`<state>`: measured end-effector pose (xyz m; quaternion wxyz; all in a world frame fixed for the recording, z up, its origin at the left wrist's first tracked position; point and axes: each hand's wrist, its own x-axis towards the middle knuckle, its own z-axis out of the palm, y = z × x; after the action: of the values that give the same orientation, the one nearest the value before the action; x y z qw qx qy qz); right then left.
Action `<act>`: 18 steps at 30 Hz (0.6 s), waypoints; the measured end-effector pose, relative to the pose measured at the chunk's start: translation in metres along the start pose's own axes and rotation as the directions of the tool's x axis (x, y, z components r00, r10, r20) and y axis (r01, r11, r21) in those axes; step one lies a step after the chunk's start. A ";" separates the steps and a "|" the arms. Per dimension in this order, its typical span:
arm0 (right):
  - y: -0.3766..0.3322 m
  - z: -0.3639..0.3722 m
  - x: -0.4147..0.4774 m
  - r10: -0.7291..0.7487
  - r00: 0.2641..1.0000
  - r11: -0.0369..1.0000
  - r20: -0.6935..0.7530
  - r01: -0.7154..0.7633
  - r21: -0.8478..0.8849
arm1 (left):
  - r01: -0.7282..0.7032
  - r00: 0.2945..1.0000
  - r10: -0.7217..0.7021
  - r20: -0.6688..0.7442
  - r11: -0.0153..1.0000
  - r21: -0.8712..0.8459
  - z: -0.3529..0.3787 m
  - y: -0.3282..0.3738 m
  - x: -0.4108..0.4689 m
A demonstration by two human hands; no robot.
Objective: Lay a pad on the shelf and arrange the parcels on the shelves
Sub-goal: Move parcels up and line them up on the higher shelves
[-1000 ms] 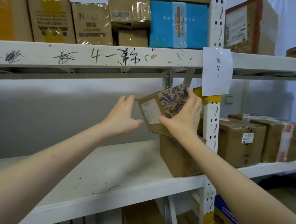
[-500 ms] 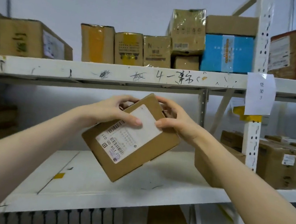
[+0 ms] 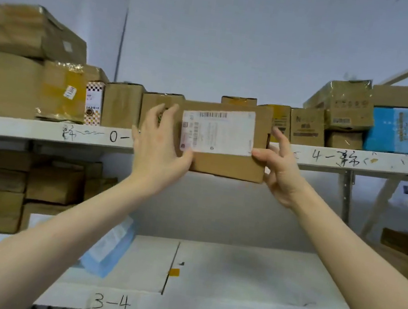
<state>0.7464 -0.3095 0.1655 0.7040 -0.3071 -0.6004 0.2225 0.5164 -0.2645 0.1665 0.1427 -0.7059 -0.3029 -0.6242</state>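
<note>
Both hands were on 1 brown parcel point(image 3: 224, 167) in the head view. The left hand point(image 3: 160, 146) gripped its left edge, thumb at the lower corner and fingers up along the side. The right hand point(image 3: 280, 169) pinched the right edge, thumb on the front by the white label and fingers behind. The parcel hung level, label toward the camera, in front of the lip of the upper shelf point(image 3: 45, 131) and not yet set on it, so this placing looked about half done. That shelf already carried a row of parcels point(image 3: 121, 104) on the left and more on the right, up to a blue box point(image 3: 403, 131). The stretch behind the held parcel was mostly hidden, though 1 box top point(image 3: 238, 99) showed above it and might crowd the slot. On the lower shelf point(image 3: 246, 276), marked 3-4, a blue and white pad point(image 3: 110, 245) lay at the left, partly behind the left forearm; whether it was spread flat could not be told, and it seemed to cover only that end. Stacked boxes point(image 3: 38, 184) sat further left.
</note>
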 end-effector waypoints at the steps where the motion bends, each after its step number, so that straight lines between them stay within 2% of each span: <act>1: -0.004 0.006 0.005 -0.042 0.997 0.999 -0.067 0.042 -0.003 | 0.010 1.000 -0.010 0.014 1.000 -0.027 0.001 -0.004 0.002; 4: -0.018 0.033 0.029 -0.184 0.958 0.979 -0.222 0.160 -0.123 | 0.108 0.988 -0.102 0.115 0.993 -0.051 0.004 -0.025 0.009; 7: -0.029 0.053 0.051 -0.333 0.898 0.929 -0.288 0.261 -0.261 | 0.152 0.973 -0.147 0.177 0.988 -0.020 0.010 -0.036 0.018; 9: -0.028 0.064 0.071 -0.425 0.857 0.880 -0.293 0.314 -0.357 | 0.158 0.968 -0.156 0.195 0.987 0.006 0.015 -0.046 0.024; 13: -0.025 0.087 0.117 -0.566 0.778 0.737 -0.271 0.331 -0.589 | 0.122 0.970 -0.130 0.204 0.991 0.052 0.028 -0.065 0.037; 18: -0.020 0.109 0.170 -0.611 0.760 0.652 -0.220 0.327 -0.684 | 0.045 0.981 -0.061 0.181 0.995 0.093 0.039 -0.079 0.052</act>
<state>0.6691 -0.1892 0.3099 0.7142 -0.3862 -0.5265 -0.2520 0.5014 -0.1677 0.1960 0.1285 -0.7452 -0.3609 -0.5458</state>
